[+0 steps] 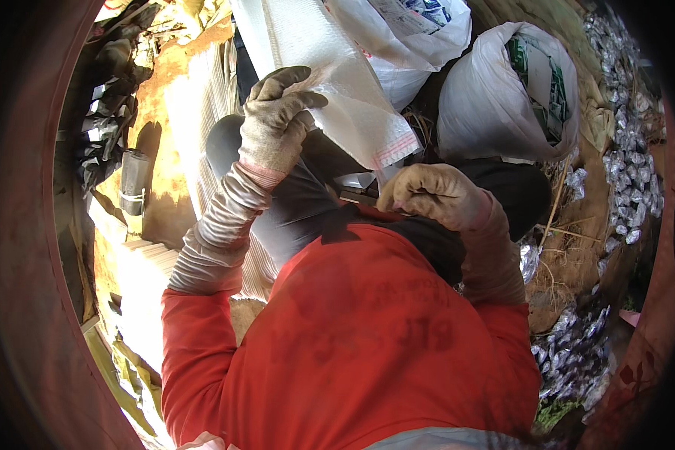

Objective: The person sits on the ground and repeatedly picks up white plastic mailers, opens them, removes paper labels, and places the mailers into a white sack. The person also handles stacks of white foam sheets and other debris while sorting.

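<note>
While my gloved left hand [277, 120] closes its fingers over the edge of the white woven sack [337, 90] at about eleven o'clock, my gloved right hand [435, 195] sits curled shut near the sack's lower corner, just below it; I cannot tell what it grips. At two o'clock stands a filled white bag [495, 97], well apart.

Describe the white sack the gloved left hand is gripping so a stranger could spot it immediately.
Start at the red shirt and follow the striped sleeve up to the gloved left hand. It grips a flat, empty woven white sack with a red-striped edge. The neighbouring white sacks bulge, stuffed full.
</note>
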A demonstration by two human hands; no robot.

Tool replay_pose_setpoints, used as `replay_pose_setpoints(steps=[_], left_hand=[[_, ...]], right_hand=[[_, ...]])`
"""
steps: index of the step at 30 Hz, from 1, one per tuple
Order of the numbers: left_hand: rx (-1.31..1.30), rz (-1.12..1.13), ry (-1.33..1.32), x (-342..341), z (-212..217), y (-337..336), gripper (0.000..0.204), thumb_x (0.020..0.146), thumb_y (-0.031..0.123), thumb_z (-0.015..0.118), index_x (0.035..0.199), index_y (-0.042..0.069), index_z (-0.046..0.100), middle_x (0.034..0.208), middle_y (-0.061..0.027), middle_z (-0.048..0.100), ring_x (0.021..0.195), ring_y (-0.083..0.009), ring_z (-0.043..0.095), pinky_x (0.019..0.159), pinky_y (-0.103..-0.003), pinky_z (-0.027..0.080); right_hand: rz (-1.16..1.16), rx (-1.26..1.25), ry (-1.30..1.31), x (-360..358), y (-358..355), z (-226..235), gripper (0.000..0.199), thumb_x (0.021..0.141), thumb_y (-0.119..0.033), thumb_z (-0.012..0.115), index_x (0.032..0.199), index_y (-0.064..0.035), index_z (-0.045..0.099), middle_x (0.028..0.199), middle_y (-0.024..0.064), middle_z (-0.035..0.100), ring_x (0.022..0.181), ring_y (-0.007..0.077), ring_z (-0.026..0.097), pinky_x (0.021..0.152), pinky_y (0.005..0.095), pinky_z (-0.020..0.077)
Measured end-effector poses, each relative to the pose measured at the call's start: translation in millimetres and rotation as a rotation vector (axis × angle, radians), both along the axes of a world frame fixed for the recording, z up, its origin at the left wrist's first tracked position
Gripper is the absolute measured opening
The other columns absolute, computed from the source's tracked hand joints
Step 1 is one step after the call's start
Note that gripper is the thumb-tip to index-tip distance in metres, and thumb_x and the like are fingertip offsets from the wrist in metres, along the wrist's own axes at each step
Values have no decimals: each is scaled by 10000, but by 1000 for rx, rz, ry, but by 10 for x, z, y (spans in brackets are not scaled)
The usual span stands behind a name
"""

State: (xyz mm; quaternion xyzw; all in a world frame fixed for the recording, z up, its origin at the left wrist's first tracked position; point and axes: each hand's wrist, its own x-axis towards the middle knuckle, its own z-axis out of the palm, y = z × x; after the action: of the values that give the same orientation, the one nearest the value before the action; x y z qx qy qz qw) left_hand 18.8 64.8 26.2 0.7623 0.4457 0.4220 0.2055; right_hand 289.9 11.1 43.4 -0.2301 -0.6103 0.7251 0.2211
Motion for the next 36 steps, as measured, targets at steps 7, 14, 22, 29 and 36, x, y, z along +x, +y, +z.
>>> replay_pose_setpoints(steps=[7, 14, 22, 29, 36], left_hand=[[11, -156, -68, -551, 379, 202, 239, 946, 141, 485, 1062, -25, 612, 1245, -163, 530, 1041, -234, 560, 880, -301, 456], [-115, -195, -471, -765, 404, 7, 227, 952, 142, 545, 1099, -19, 611, 968, -81, 648, 848, -117, 585, 741, -210, 457], [-375, 604, 68, -561, -393, -77, 306, 950, 216, 568, 1103, -46, 613, 943, -113, 680, 906, -136, 597, 839, -271, 472], [-775, 546, 86, -392, -760, -61, 324, 884, 309, 603, 1011, 13, 642, 916, -188, 661, 873, -317, 628, 821, -375, 465], [171, 197, 790, -188, -649, -157, 429, 771, 181, 581, 1195, 117, 591, 1316, -104, 531, 1235, -292, 474, 1055, -478, 310]], right_hand=[[-666, 967, -746, 128, 574, -473, 550, 747, -149, 720, 1247, -44, 515, 1181, 173, 587, 1074, 330, 572, 904, 396, 476], [-684, 1288, -83, -941, 863, -456, 289, 648, -11, 634, 922, -92, 673, 932, 63, 677, 880, 281, 638, 775, 396, 493], [-984, 0, 25, -991, 98, -1268, 355, 928, -307, 610, 859, 40, 636, 695, -9, 554, 653, 61, 452, 561, 257, 411], [-831, -117, -599, -760, 142, -1304, 276, 868, -273, 660, 858, 3, 659, 737, 19, 600, 677, 96, 496, 660, 259, 404], [-624, 1063, -713, -875, 455, -834, 402, 809, -241, 594, 1183, -94, 579, 1199, 96, 595, 1139, 260, 524, 956, 489, 361]])
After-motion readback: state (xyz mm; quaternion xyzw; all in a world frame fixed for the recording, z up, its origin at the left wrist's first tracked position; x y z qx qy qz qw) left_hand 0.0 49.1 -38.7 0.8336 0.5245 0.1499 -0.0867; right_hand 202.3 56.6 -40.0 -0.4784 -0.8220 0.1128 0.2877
